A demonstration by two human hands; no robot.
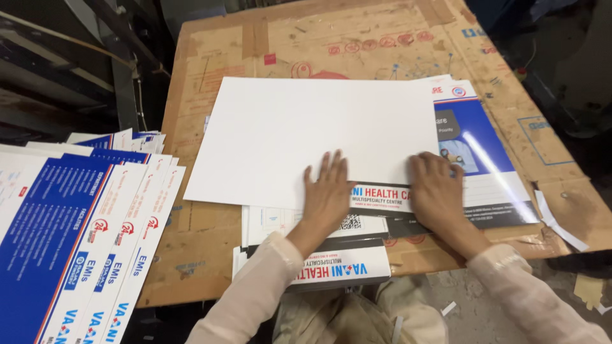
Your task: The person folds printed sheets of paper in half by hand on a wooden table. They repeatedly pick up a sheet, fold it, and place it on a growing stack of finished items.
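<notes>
**Operator:** Cardboard sheeting [210, 255], brown, taped and scuffed, covers the bench; dark floor and metal framing lie beyond its left and far edges. I log a large blank white sheet [306, 137] lying flat near the middle, slightly skewed.

**Observer:** Where are the hands?

**Operator:** Both sit at the near edge of the white sheet. The left hand [326, 191] lies flat, fingers spread, palm down on the sheet and on the printed cover beneath. I judge that spread is for pinning the sheet so it does not slide. The right hand [435, 191] rests at the sheet's near right corner, fingers curled down onto it. Neither hand grasps anything; both only press.

**Observer:** What is underneath?

**Operator:** A glossy printed folder cover [484, 165], blue and white, showing past the sheet's right side, with glare streaking it. More printed pieces [338, 267] stack below, overhanging the near edge of the bench. I read the white sheet as laid over the cover for alignment, though I cannot tell whether the edges match.

**Observer:** Anything else?

**Operator:** A fanned stack of blue-and-white printed sheets [83, 242] lies to the left, well apart from the hands. Paper offcuts [558, 223] lie at the right.
</notes>
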